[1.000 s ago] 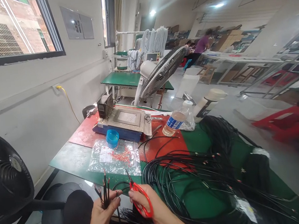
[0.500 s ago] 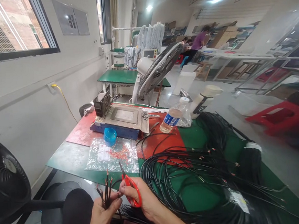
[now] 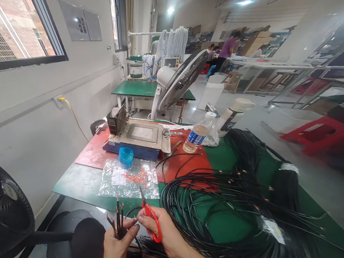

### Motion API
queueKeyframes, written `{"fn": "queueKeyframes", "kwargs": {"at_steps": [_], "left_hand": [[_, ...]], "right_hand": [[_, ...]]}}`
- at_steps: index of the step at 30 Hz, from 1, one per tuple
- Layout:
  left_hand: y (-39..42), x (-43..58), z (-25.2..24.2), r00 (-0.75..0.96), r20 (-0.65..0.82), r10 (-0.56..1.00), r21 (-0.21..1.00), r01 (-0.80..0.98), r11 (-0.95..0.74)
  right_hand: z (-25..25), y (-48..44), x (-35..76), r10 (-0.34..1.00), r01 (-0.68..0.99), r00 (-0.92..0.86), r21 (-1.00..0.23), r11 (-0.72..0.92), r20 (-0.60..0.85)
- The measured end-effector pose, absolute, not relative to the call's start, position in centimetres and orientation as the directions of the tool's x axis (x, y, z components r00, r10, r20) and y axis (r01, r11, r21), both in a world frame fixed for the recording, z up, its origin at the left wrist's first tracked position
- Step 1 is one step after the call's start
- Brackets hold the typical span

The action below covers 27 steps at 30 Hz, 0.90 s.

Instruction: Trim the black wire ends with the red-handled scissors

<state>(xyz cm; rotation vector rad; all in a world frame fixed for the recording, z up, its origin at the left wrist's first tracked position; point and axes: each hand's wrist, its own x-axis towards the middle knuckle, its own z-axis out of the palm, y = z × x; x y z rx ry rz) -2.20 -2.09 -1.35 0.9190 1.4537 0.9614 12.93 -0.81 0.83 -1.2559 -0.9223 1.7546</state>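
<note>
At the near edge of the counter (image 3: 75, 184) the left hand (image 3: 117, 248) is closed around a small bunch of cable ends (image 3: 117, 214), four or five, standing upright. The right hand (image 3: 162, 235) grips one pair of red scissors (image 3: 152, 222), its fingers pinching a single end. Best to keep that end steady and the blades clear of the fingers.

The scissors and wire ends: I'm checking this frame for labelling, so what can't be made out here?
Head view only:
- Scissors: the lower handle loops are hidden by the right hand.
- Wire ends: too small to tell how far they are stripped; their lower lengths are hidden in the left hand.
- Both wrists: cut off by the bottom edge.
- Bottle label: too small to read.
- Bag: the red bits inside are too small to identify.
</note>
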Motion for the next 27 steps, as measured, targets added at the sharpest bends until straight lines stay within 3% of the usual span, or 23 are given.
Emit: {"fn": "queueKeyframes", "kwargs": {"at_steps": [19,24,27], "left_hand": [[-2.03,-1.8,-0.88,-0.109,-0.404,0.908,0.914,-0.022,0.405],[-1.95,-1.71,-0.61,-0.083,-0.408,0.909,0.913,-0.039,0.407],[-1.92,-1.8,-0.71,-0.017,-0.446,0.895,0.894,-0.058,0.444]], "right_hand": [[0.47,-0.97,12.92,0.914,-0.163,-0.199,-0.908,-0.386,-0.352],[0.42,-0.89,12.82,0.935,-0.092,-0.167,-0.939,-0.33,-0.312],[0.77,-0.85,12.84,0.968,0.056,-0.126,-0.976,-0.211,-0.217]]}}
